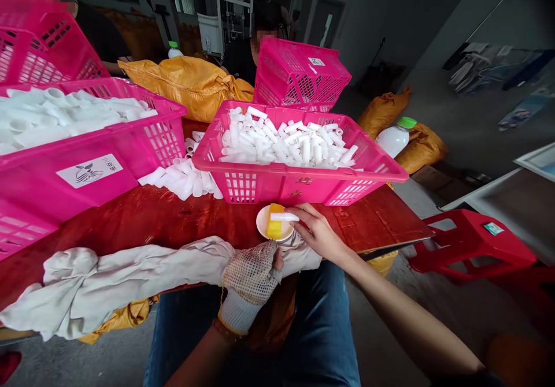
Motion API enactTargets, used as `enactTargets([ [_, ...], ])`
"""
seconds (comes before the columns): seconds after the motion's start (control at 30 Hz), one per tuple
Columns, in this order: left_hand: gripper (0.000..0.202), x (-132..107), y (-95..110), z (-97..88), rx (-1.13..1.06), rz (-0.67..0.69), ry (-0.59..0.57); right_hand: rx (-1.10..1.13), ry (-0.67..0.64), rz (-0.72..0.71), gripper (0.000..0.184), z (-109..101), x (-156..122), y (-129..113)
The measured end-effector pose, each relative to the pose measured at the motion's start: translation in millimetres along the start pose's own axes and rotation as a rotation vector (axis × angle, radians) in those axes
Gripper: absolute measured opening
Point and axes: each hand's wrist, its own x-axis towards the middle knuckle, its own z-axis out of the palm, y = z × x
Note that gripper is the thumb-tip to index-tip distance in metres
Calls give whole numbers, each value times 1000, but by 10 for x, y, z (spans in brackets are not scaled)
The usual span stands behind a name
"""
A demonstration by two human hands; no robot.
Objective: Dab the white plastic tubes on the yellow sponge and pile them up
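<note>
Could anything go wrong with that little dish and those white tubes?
The small white dish sits close to the gloved left hand and the bunched white cloth, so a bump might tip it and spill the yellow sponge. The white tube pinched by the bare right hand could slip and roll away. The loose tubes lying on the red table might get knocked about too.

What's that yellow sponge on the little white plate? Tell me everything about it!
The yellow sponge is a small, soft-looking block, bright yellow with a darker orange top. It sits on a small white saucer on the red table. A white tube touches it, held there by the right hand. I can't tell whether the sponge is wet.
</note>
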Motion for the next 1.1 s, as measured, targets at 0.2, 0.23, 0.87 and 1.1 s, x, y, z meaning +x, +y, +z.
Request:
enactTargets([
  [0.2,33,141,-5,-77,-98,-89,-19,-133,-53,-73,33,13,-39,20],
  [0.23,34,162,-5,-83,-104,-91,-19,-151,-61,-88,33,6,-34,26],
  [0.87,38,117,-22,84,-130,-85,-37,-207,-165,-59,36,-59,64,8],
  [1.1,34,103,3,44,-127,-102,-19,-211,-189,-69,34,-99,77,6],
])
